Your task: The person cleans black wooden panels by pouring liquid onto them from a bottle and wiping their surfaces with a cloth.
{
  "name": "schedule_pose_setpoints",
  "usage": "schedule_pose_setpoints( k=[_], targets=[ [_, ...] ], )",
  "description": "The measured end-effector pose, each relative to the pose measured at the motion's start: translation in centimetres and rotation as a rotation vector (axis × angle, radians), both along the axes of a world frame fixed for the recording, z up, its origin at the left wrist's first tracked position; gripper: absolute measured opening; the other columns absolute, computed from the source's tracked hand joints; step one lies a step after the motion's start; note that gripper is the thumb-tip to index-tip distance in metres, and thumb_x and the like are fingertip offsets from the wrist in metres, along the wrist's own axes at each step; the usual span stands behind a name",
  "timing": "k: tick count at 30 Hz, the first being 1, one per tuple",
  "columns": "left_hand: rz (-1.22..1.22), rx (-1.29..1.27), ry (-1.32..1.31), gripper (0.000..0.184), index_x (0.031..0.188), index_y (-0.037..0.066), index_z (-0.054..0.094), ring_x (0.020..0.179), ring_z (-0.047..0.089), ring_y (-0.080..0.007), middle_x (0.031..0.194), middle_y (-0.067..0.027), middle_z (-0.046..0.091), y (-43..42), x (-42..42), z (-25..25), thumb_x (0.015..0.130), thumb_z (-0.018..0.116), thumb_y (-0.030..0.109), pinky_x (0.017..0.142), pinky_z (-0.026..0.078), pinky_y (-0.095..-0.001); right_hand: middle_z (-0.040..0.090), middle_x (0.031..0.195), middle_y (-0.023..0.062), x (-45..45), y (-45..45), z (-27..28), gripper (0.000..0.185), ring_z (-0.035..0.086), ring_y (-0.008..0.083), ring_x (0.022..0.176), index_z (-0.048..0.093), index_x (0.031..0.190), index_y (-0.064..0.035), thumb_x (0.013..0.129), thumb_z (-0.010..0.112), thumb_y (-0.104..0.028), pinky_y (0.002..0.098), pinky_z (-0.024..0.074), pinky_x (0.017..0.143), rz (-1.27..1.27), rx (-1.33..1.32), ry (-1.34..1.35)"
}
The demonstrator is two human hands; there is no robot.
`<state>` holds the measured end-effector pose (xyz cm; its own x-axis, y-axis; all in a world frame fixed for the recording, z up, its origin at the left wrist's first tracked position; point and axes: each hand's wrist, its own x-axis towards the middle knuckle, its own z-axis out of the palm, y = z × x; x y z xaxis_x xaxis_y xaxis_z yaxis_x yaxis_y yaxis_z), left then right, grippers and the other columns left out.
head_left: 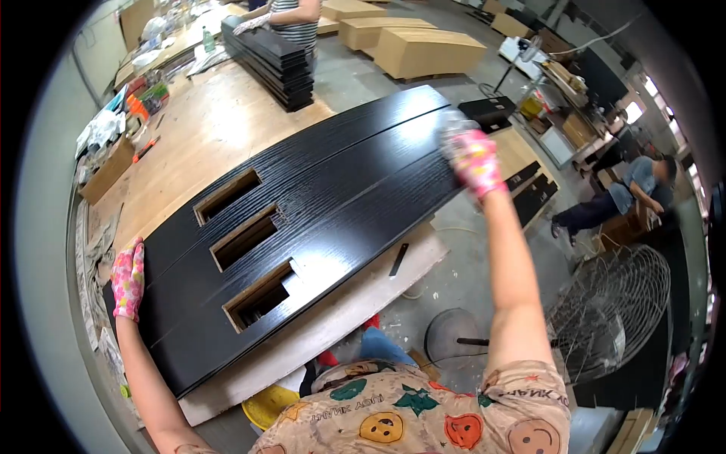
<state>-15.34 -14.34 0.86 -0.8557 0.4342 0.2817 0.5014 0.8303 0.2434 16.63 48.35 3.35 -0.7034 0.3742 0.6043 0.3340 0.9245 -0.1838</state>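
Note:
A long black panel (340, 174) with three rectangular cut-outs lies across the workbench (189, 144). My left hand (128, 280), in a pink patterned glove, rests at the panel's left end, its fingers held together along the edge. At the far right end is my right hand (475, 157), gloved the same way and smeared by motion; its fingers are blurred, and whether it grips the panel edge or anything else cannot be made out. A small dark strip (399, 259) lies on the pale board (302, 340) under the panel, on the side near my body.
Black boards (272, 60) are stacked at the bench's far end, beside a co-worker's striped shirt (291, 17). A fan (612, 310) stands at right, with a seated person (639, 185) beyond. Wooden boxes (427, 53) sit behind. Tools and a carton (106, 170) line the left.

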Motion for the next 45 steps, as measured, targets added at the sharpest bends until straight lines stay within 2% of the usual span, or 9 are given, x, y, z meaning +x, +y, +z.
schedule_pose_setpoints(
  k=[2,12,17,20,23,25,33,40,45],
  targets=[
    [0.046,-0.026,-0.038,0.035,0.121,0.010,0.062,0.113,0.055,-0.0274,0.116,-0.0115,0.064,-0.3,0.4,0.2,0.099,0.046,0.031,0.098,0.040,-0.0371,0.064,0.103,0.0142,1.4,7.2,-1.6,0.028,0.062,0.0307,0.093,0.066,0.105,-0.0095,0.088,0.053,-0.028,0.0396,0.0501,0.081,-0.490,0.288,-0.198],
    [0.050,-0.086,-0.004,0.030,0.117,0.009,0.064,0.106,0.057,-0.0295,0.108,-0.0112,0.065,0.9,1.4,1.1,0.097,0.048,0.024,0.094,0.041,-0.0388,0.062,0.110,0.0163,-9.8,-17.7,4.8,0.036,0.057,0.0337,0.105,0.062,0.111,-0.0088,0.075,0.058,-0.007,0.0431,0.0437,0.096,0.943,0.011,-0.195],
    [0.007,0.011,0.039,0.028,0.114,0.008,0.065,0.103,0.059,-0.0298,0.107,-0.0120,0.066,0.9,1.5,1.2,0.096,0.051,0.023,0.091,0.043,-0.0393,0.066,0.098,0.0178,-11.9,6.1,2.1,0.028,0.062,0.0347,0.096,0.067,0.102,-0.0067,0.084,0.054,-0.025,0.0440,0.0488,0.085,-0.240,0.037,-0.390],
    [0.053,0.004,0.015,0.027,0.114,0.010,0.066,0.101,0.059,-0.0305,0.103,-0.0122,0.066,0.9,1.3,1.0,0.095,0.051,0.021,0.090,0.043,-0.0398,0.066,0.098,0.0189,-14.2,2.5,2.0,0.031,0.063,0.0315,0.098,0.066,0.100,-0.0024,0.085,0.054,-0.026,0.0442,0.0491,0.085,-0.203,0.127,-0.489],
    [-0.041,-0.207,0.147,0.027,0.115,0.010,0.065,0.098,0.058,-0.0318,0.099,-0.0123,0.065,-0.7,1.0,-0.1,0.094,0.052,0.023,0.089,0.043,-0.0409,0.063,0.091,0.0194,-17.4,-12.4,0.8,0.017,0.062,0.0339,0.092,0.063,0.094,-0.0032,0.079,0.059,-0.010,0.0463,0.0485,0.084,0.672,0.224,0.013],
    [0.006,-0.116,0.074,0.028,0.115,0.011,0.065,0.098,0.058,-0.0321,0.100,-0.0128,0.065,0.8,1.8,1.4,0.094,0.053,0.024,0.088,0.043,-0.0411,0.054,0.123,0.0220,-16.5,-20.3,1.3,0.045,0.049,0.0383,0.119,0.060,0.120,-0.0064,0.075,0.063,-0.007,0.0457,0.0375,0.104,1.011,0.017,-0.105],
    [0.048,-0.011,0.035,0.027,0.110,0.010,0.067,0.100,0.060,-0.0308,0.099,-0.0129,0.067,1.7,2.4,2.1,0.094,0.054,0.028,0.087,0.046,-0.0392,0.066,0.108,0.0170,-12.6,1.6,-0.7,0.023,0.064,0.0326,0.095,0.065,0.107,-0.0039,0.090,0.052,-0.013,0.0399,0.0506,0.087,-0.146,0.317,-0.310],
    [0.096,-0.013,-0.033,0.030,0.113,0.010,0.066,0.107,0.058,-0.0298,0.108,-0.0127,0.066,2.0,2.8,2.6,0.095,0.052,0.030,0.092,0.044,-0.0386,0.060,0.116,0.0203,-12.6,-20.7,2.9,0.040,0.055,0.0397,0.110,0.064,0.110,-0.0069,0.071,0.064,-0.001,0.0465,0.0434,0.097,0.799,0.159,-0.297],
    [0.062,0.014,-0.068,0.033,0.116,0.011,0.065,0.113,0.055,-0.0287,0.113,-0.0113,0.065,1.8,2.6,2.6,0.096,0.050,0.033,0.097,0.040,-0.0383,0.066,0.106,0.0140,-14.4,-7.4,3.4,0.023,0.059,0.0354,0.105,0.067,0.103,-0.0066,0.085,0.058,-0.017,0.0411,0.0467,0.094,0.132,0.100,-0.380]
  ],
)
